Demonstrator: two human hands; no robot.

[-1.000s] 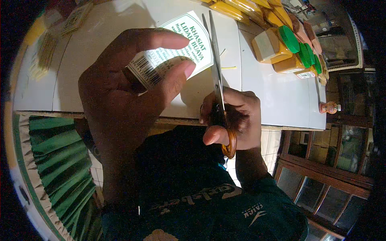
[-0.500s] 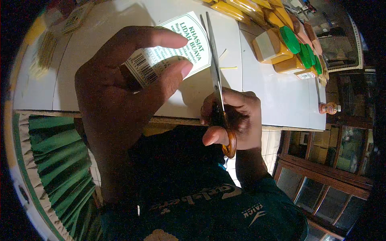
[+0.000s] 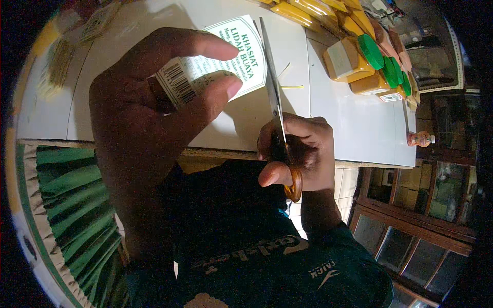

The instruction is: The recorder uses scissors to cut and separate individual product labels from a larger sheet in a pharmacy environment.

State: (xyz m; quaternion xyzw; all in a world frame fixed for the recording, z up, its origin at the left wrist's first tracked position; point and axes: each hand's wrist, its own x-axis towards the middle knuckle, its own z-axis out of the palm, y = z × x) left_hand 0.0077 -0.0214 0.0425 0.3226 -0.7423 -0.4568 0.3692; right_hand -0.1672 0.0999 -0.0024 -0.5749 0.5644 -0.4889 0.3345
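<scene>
A white paper label (image 3: pixel 245 56) with green print and a barcode is held up over the table by my left hand (image 3: pixel 169 87). Thumb and fingers pinch it, covering part of its middle. In my right hand (image 3: pixel 303 143) is a pair of scissors (image 3: pixel 272 84) with amber-brown handles, the thumb through one loop. Its blades point away from me, only slightly apart, alongside the label's right edge. Whether the blades touch the paper, I cannot tell. Thin paper strips (image 3: pixel 291 87) lie on the white table (image 3: pixel 354 120) just right of the blades.
Several jars of orange-brown contents with green lids (image 3: pixel 371 51) lie at the right, below yellow packs (image 3: pixel 298 15). A small bottle (image 3: pixel 421 138) is by the table's right edge. Stacked labels (image 3: pixel 56 69) lie far left. A green pleated cloth (image 3: pixel 77 190) hangs lower left.
My left hand and the label have shifted slightly left. The scissor blades have tilted a little left with it, while my right hand stays nearly in place.
</scene>
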